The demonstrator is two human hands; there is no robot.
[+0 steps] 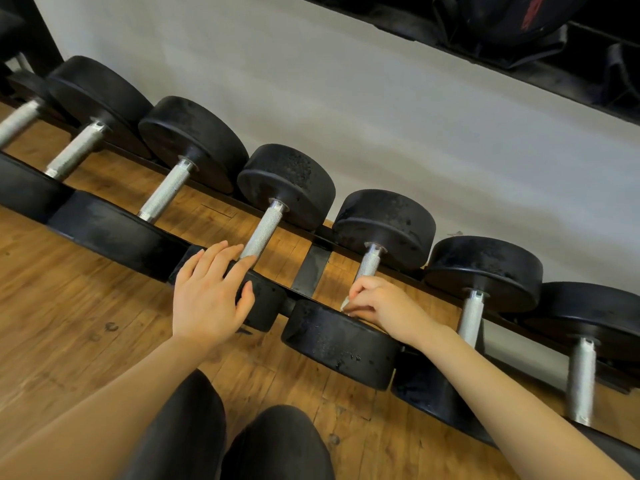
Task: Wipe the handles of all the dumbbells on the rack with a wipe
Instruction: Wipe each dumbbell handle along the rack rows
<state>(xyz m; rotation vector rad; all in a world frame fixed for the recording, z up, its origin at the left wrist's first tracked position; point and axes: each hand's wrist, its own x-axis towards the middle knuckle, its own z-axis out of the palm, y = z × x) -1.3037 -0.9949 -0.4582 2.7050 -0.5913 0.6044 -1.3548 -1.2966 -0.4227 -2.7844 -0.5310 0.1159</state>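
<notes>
Along the low rack (313, 268), black dumbbells lie side by side w/ knurled steel handles across the rails, over a wood floor (52, 306). Right hand (377, 304) has its grip clenched on a white wipe (345, 303) at the near end of one dumbbell handle (370, 263), just above that dumbbell's front head (339, 344). Left hand (207, 296) is released, fingers straight, resting on the neighbouring dumbbell's front head (266, 303), fingertips touching its handle (261, 233).

A warm brown wooden plank floor (69, 299) with dark knots runs beneath a plain pale grey wall (381, 109). Dark, dimly lit shelving (519, 39) crosses the upper right corner.
</notes>
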